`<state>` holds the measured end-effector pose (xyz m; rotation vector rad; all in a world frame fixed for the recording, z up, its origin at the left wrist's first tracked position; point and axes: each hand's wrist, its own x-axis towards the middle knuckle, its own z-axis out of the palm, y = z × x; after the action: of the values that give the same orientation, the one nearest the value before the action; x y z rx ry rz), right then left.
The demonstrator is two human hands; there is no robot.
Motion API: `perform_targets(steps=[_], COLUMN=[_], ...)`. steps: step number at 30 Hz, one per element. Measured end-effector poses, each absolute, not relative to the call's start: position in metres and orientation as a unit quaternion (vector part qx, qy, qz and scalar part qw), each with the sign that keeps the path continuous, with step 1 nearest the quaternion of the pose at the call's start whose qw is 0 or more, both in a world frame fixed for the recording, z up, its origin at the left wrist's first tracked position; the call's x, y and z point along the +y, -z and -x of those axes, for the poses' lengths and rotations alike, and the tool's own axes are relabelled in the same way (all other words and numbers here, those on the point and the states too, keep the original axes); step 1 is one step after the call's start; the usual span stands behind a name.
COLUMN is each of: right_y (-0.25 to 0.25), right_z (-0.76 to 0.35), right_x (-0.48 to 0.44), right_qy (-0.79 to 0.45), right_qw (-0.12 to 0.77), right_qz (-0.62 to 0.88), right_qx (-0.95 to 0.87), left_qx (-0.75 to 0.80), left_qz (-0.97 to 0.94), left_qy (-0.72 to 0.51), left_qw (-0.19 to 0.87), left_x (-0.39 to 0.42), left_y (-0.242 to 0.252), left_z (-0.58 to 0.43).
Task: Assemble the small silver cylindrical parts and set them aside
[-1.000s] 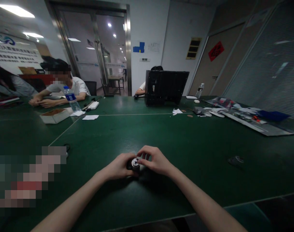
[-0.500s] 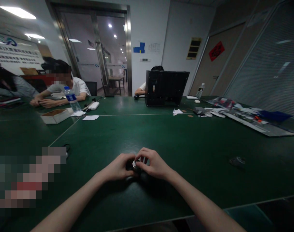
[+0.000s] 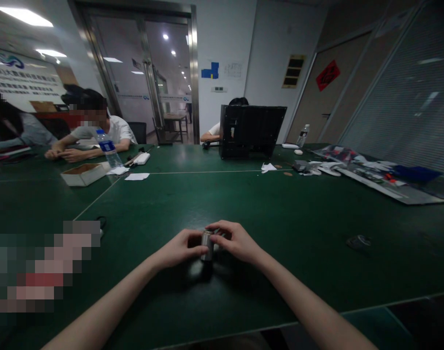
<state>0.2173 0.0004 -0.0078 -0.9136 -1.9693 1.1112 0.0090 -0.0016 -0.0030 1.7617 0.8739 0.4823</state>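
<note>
Swung upright since the earlier frame: over a green work table (image 3: 280,218), the left hand (image 3: 178,249) and right hand (image 3: 236,241), both closed, grip a small metal cylinder (image 3: 207,245) from opposite sides, pinching it steady.

Ceiling lights (image 3: 25,9) brighten the far room, while the dark tabletop (image 3: 280,209) stays dim, with soft shadow beneath the hands (image 3: 236,240). Wide-angle distortion bends the walls (image 3: 222,48) near the edges, and a pixelated block (image 3: 43,267) blurs the lower left.
</note>
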Motion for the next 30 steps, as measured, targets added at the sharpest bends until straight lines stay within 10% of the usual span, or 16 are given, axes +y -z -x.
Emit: perform_targets(steps=[12,30], right_y=[0.037,0.024], right_z=[-0.208,-0.213], right_x=[0.009,0.006], right_qy=[-0.701,-0.613], right_qw=[0.344,0.342], right_qz=[0.332,0.338], right_qx=[-0.529,-0.627], left_qx=[0.424,0.376], left_qz=[-0.521,-0.646], left_qy=[-0.223,-0.209], left_qw=[0.706,0.63], left_x=[-0.007,-0.006], left_y=[0.014,0.007], left_z=[-0.018,-0.018])
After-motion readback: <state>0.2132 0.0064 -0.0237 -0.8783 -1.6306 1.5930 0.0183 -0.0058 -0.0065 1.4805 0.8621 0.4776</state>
